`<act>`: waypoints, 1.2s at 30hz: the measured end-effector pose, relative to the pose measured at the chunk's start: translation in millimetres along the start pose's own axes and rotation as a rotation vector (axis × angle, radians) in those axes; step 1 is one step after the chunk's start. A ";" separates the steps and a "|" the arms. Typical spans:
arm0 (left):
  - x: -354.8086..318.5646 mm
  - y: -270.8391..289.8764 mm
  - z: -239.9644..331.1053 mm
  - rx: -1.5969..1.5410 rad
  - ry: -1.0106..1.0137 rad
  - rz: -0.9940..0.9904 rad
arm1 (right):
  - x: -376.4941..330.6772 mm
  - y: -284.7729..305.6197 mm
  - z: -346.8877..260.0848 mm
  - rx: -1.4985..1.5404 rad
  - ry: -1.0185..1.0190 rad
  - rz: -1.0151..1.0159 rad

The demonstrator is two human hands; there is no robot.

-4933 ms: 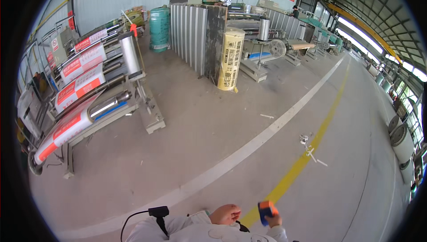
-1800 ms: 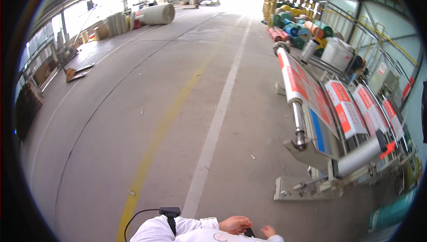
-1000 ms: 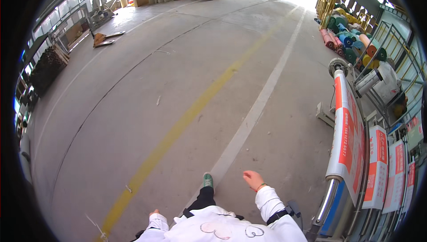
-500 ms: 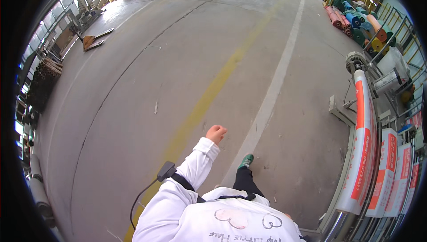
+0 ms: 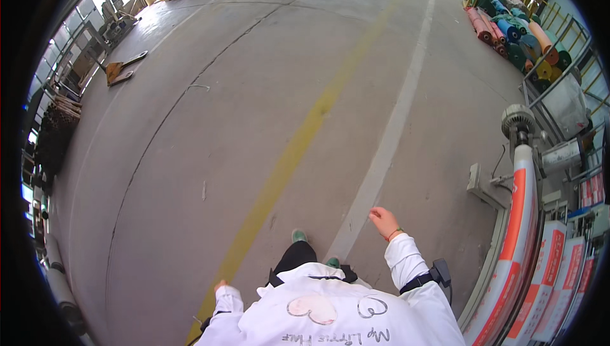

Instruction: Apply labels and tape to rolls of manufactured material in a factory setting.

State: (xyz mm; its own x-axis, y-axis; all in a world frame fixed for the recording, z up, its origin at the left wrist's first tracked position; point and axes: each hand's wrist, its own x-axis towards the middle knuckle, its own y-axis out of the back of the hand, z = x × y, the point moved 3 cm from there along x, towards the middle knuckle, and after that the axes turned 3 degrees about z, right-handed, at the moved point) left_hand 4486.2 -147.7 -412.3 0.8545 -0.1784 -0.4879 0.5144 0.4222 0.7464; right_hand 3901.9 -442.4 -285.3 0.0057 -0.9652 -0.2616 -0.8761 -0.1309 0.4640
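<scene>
My right hand (image 5: 385, 223) swings forward over the grey floor, right of the white floor line. Its fingers are loosely curled in, with nothing seen in them, and a thin reddish band circles the wrist. Low beside my body, my left hand (image 5: 220, 284) hangs over the yellow floor line (image 5: 284, 165); only a small part of it shows past the white sleeve, and its fingers are too hidden to read. Neither hand touches anything that I can see. Below me, green shoes (image 5: 299, 235) step along between the yellow line and the white line (image 5: 386, 147).
To the right, a machine carries a long red-and-white printed roll (image 5: 512, 244), with a round motor-like end (image 5: 518, 119) and metal rails. Coloured rolls (image 5: 508, 28) are stacked far right. A pallet jack (image 5: 121, 69) and dark stacked tubes (image 5: 58, 131) stand left.
My left hand has swung back and down beside my body, while my right hand has come forward into view. I have stepped ahead, and the roll machine sits nearer.
</scene>
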 end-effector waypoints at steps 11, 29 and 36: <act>29.8 -240.3 367.1 -0.141 -0.268 -0.246 | 85.0 35.9 84.4 -0.300 -0.632 -0.207; 81.7 -397.8 679.0 0.004 -0.386 -0.269 | 486.7 79.2 21.5 -0.264 -0.415 0.037; 122.4 -374.3 649.8 1.444 -0.366 -0.298 | 749.4 96.4 -163.5 -0.193 -0.107 -0.031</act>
State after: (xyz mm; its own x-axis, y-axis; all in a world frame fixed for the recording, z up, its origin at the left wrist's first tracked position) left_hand 4445.6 -905.1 -457.3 0.5684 -0.3931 -0.7227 0.1095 -0.8345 0.5400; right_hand 3900.5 -1215.4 -298.2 -0.0290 -0.9318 -0.3619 -0.7675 -0.2112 0.6053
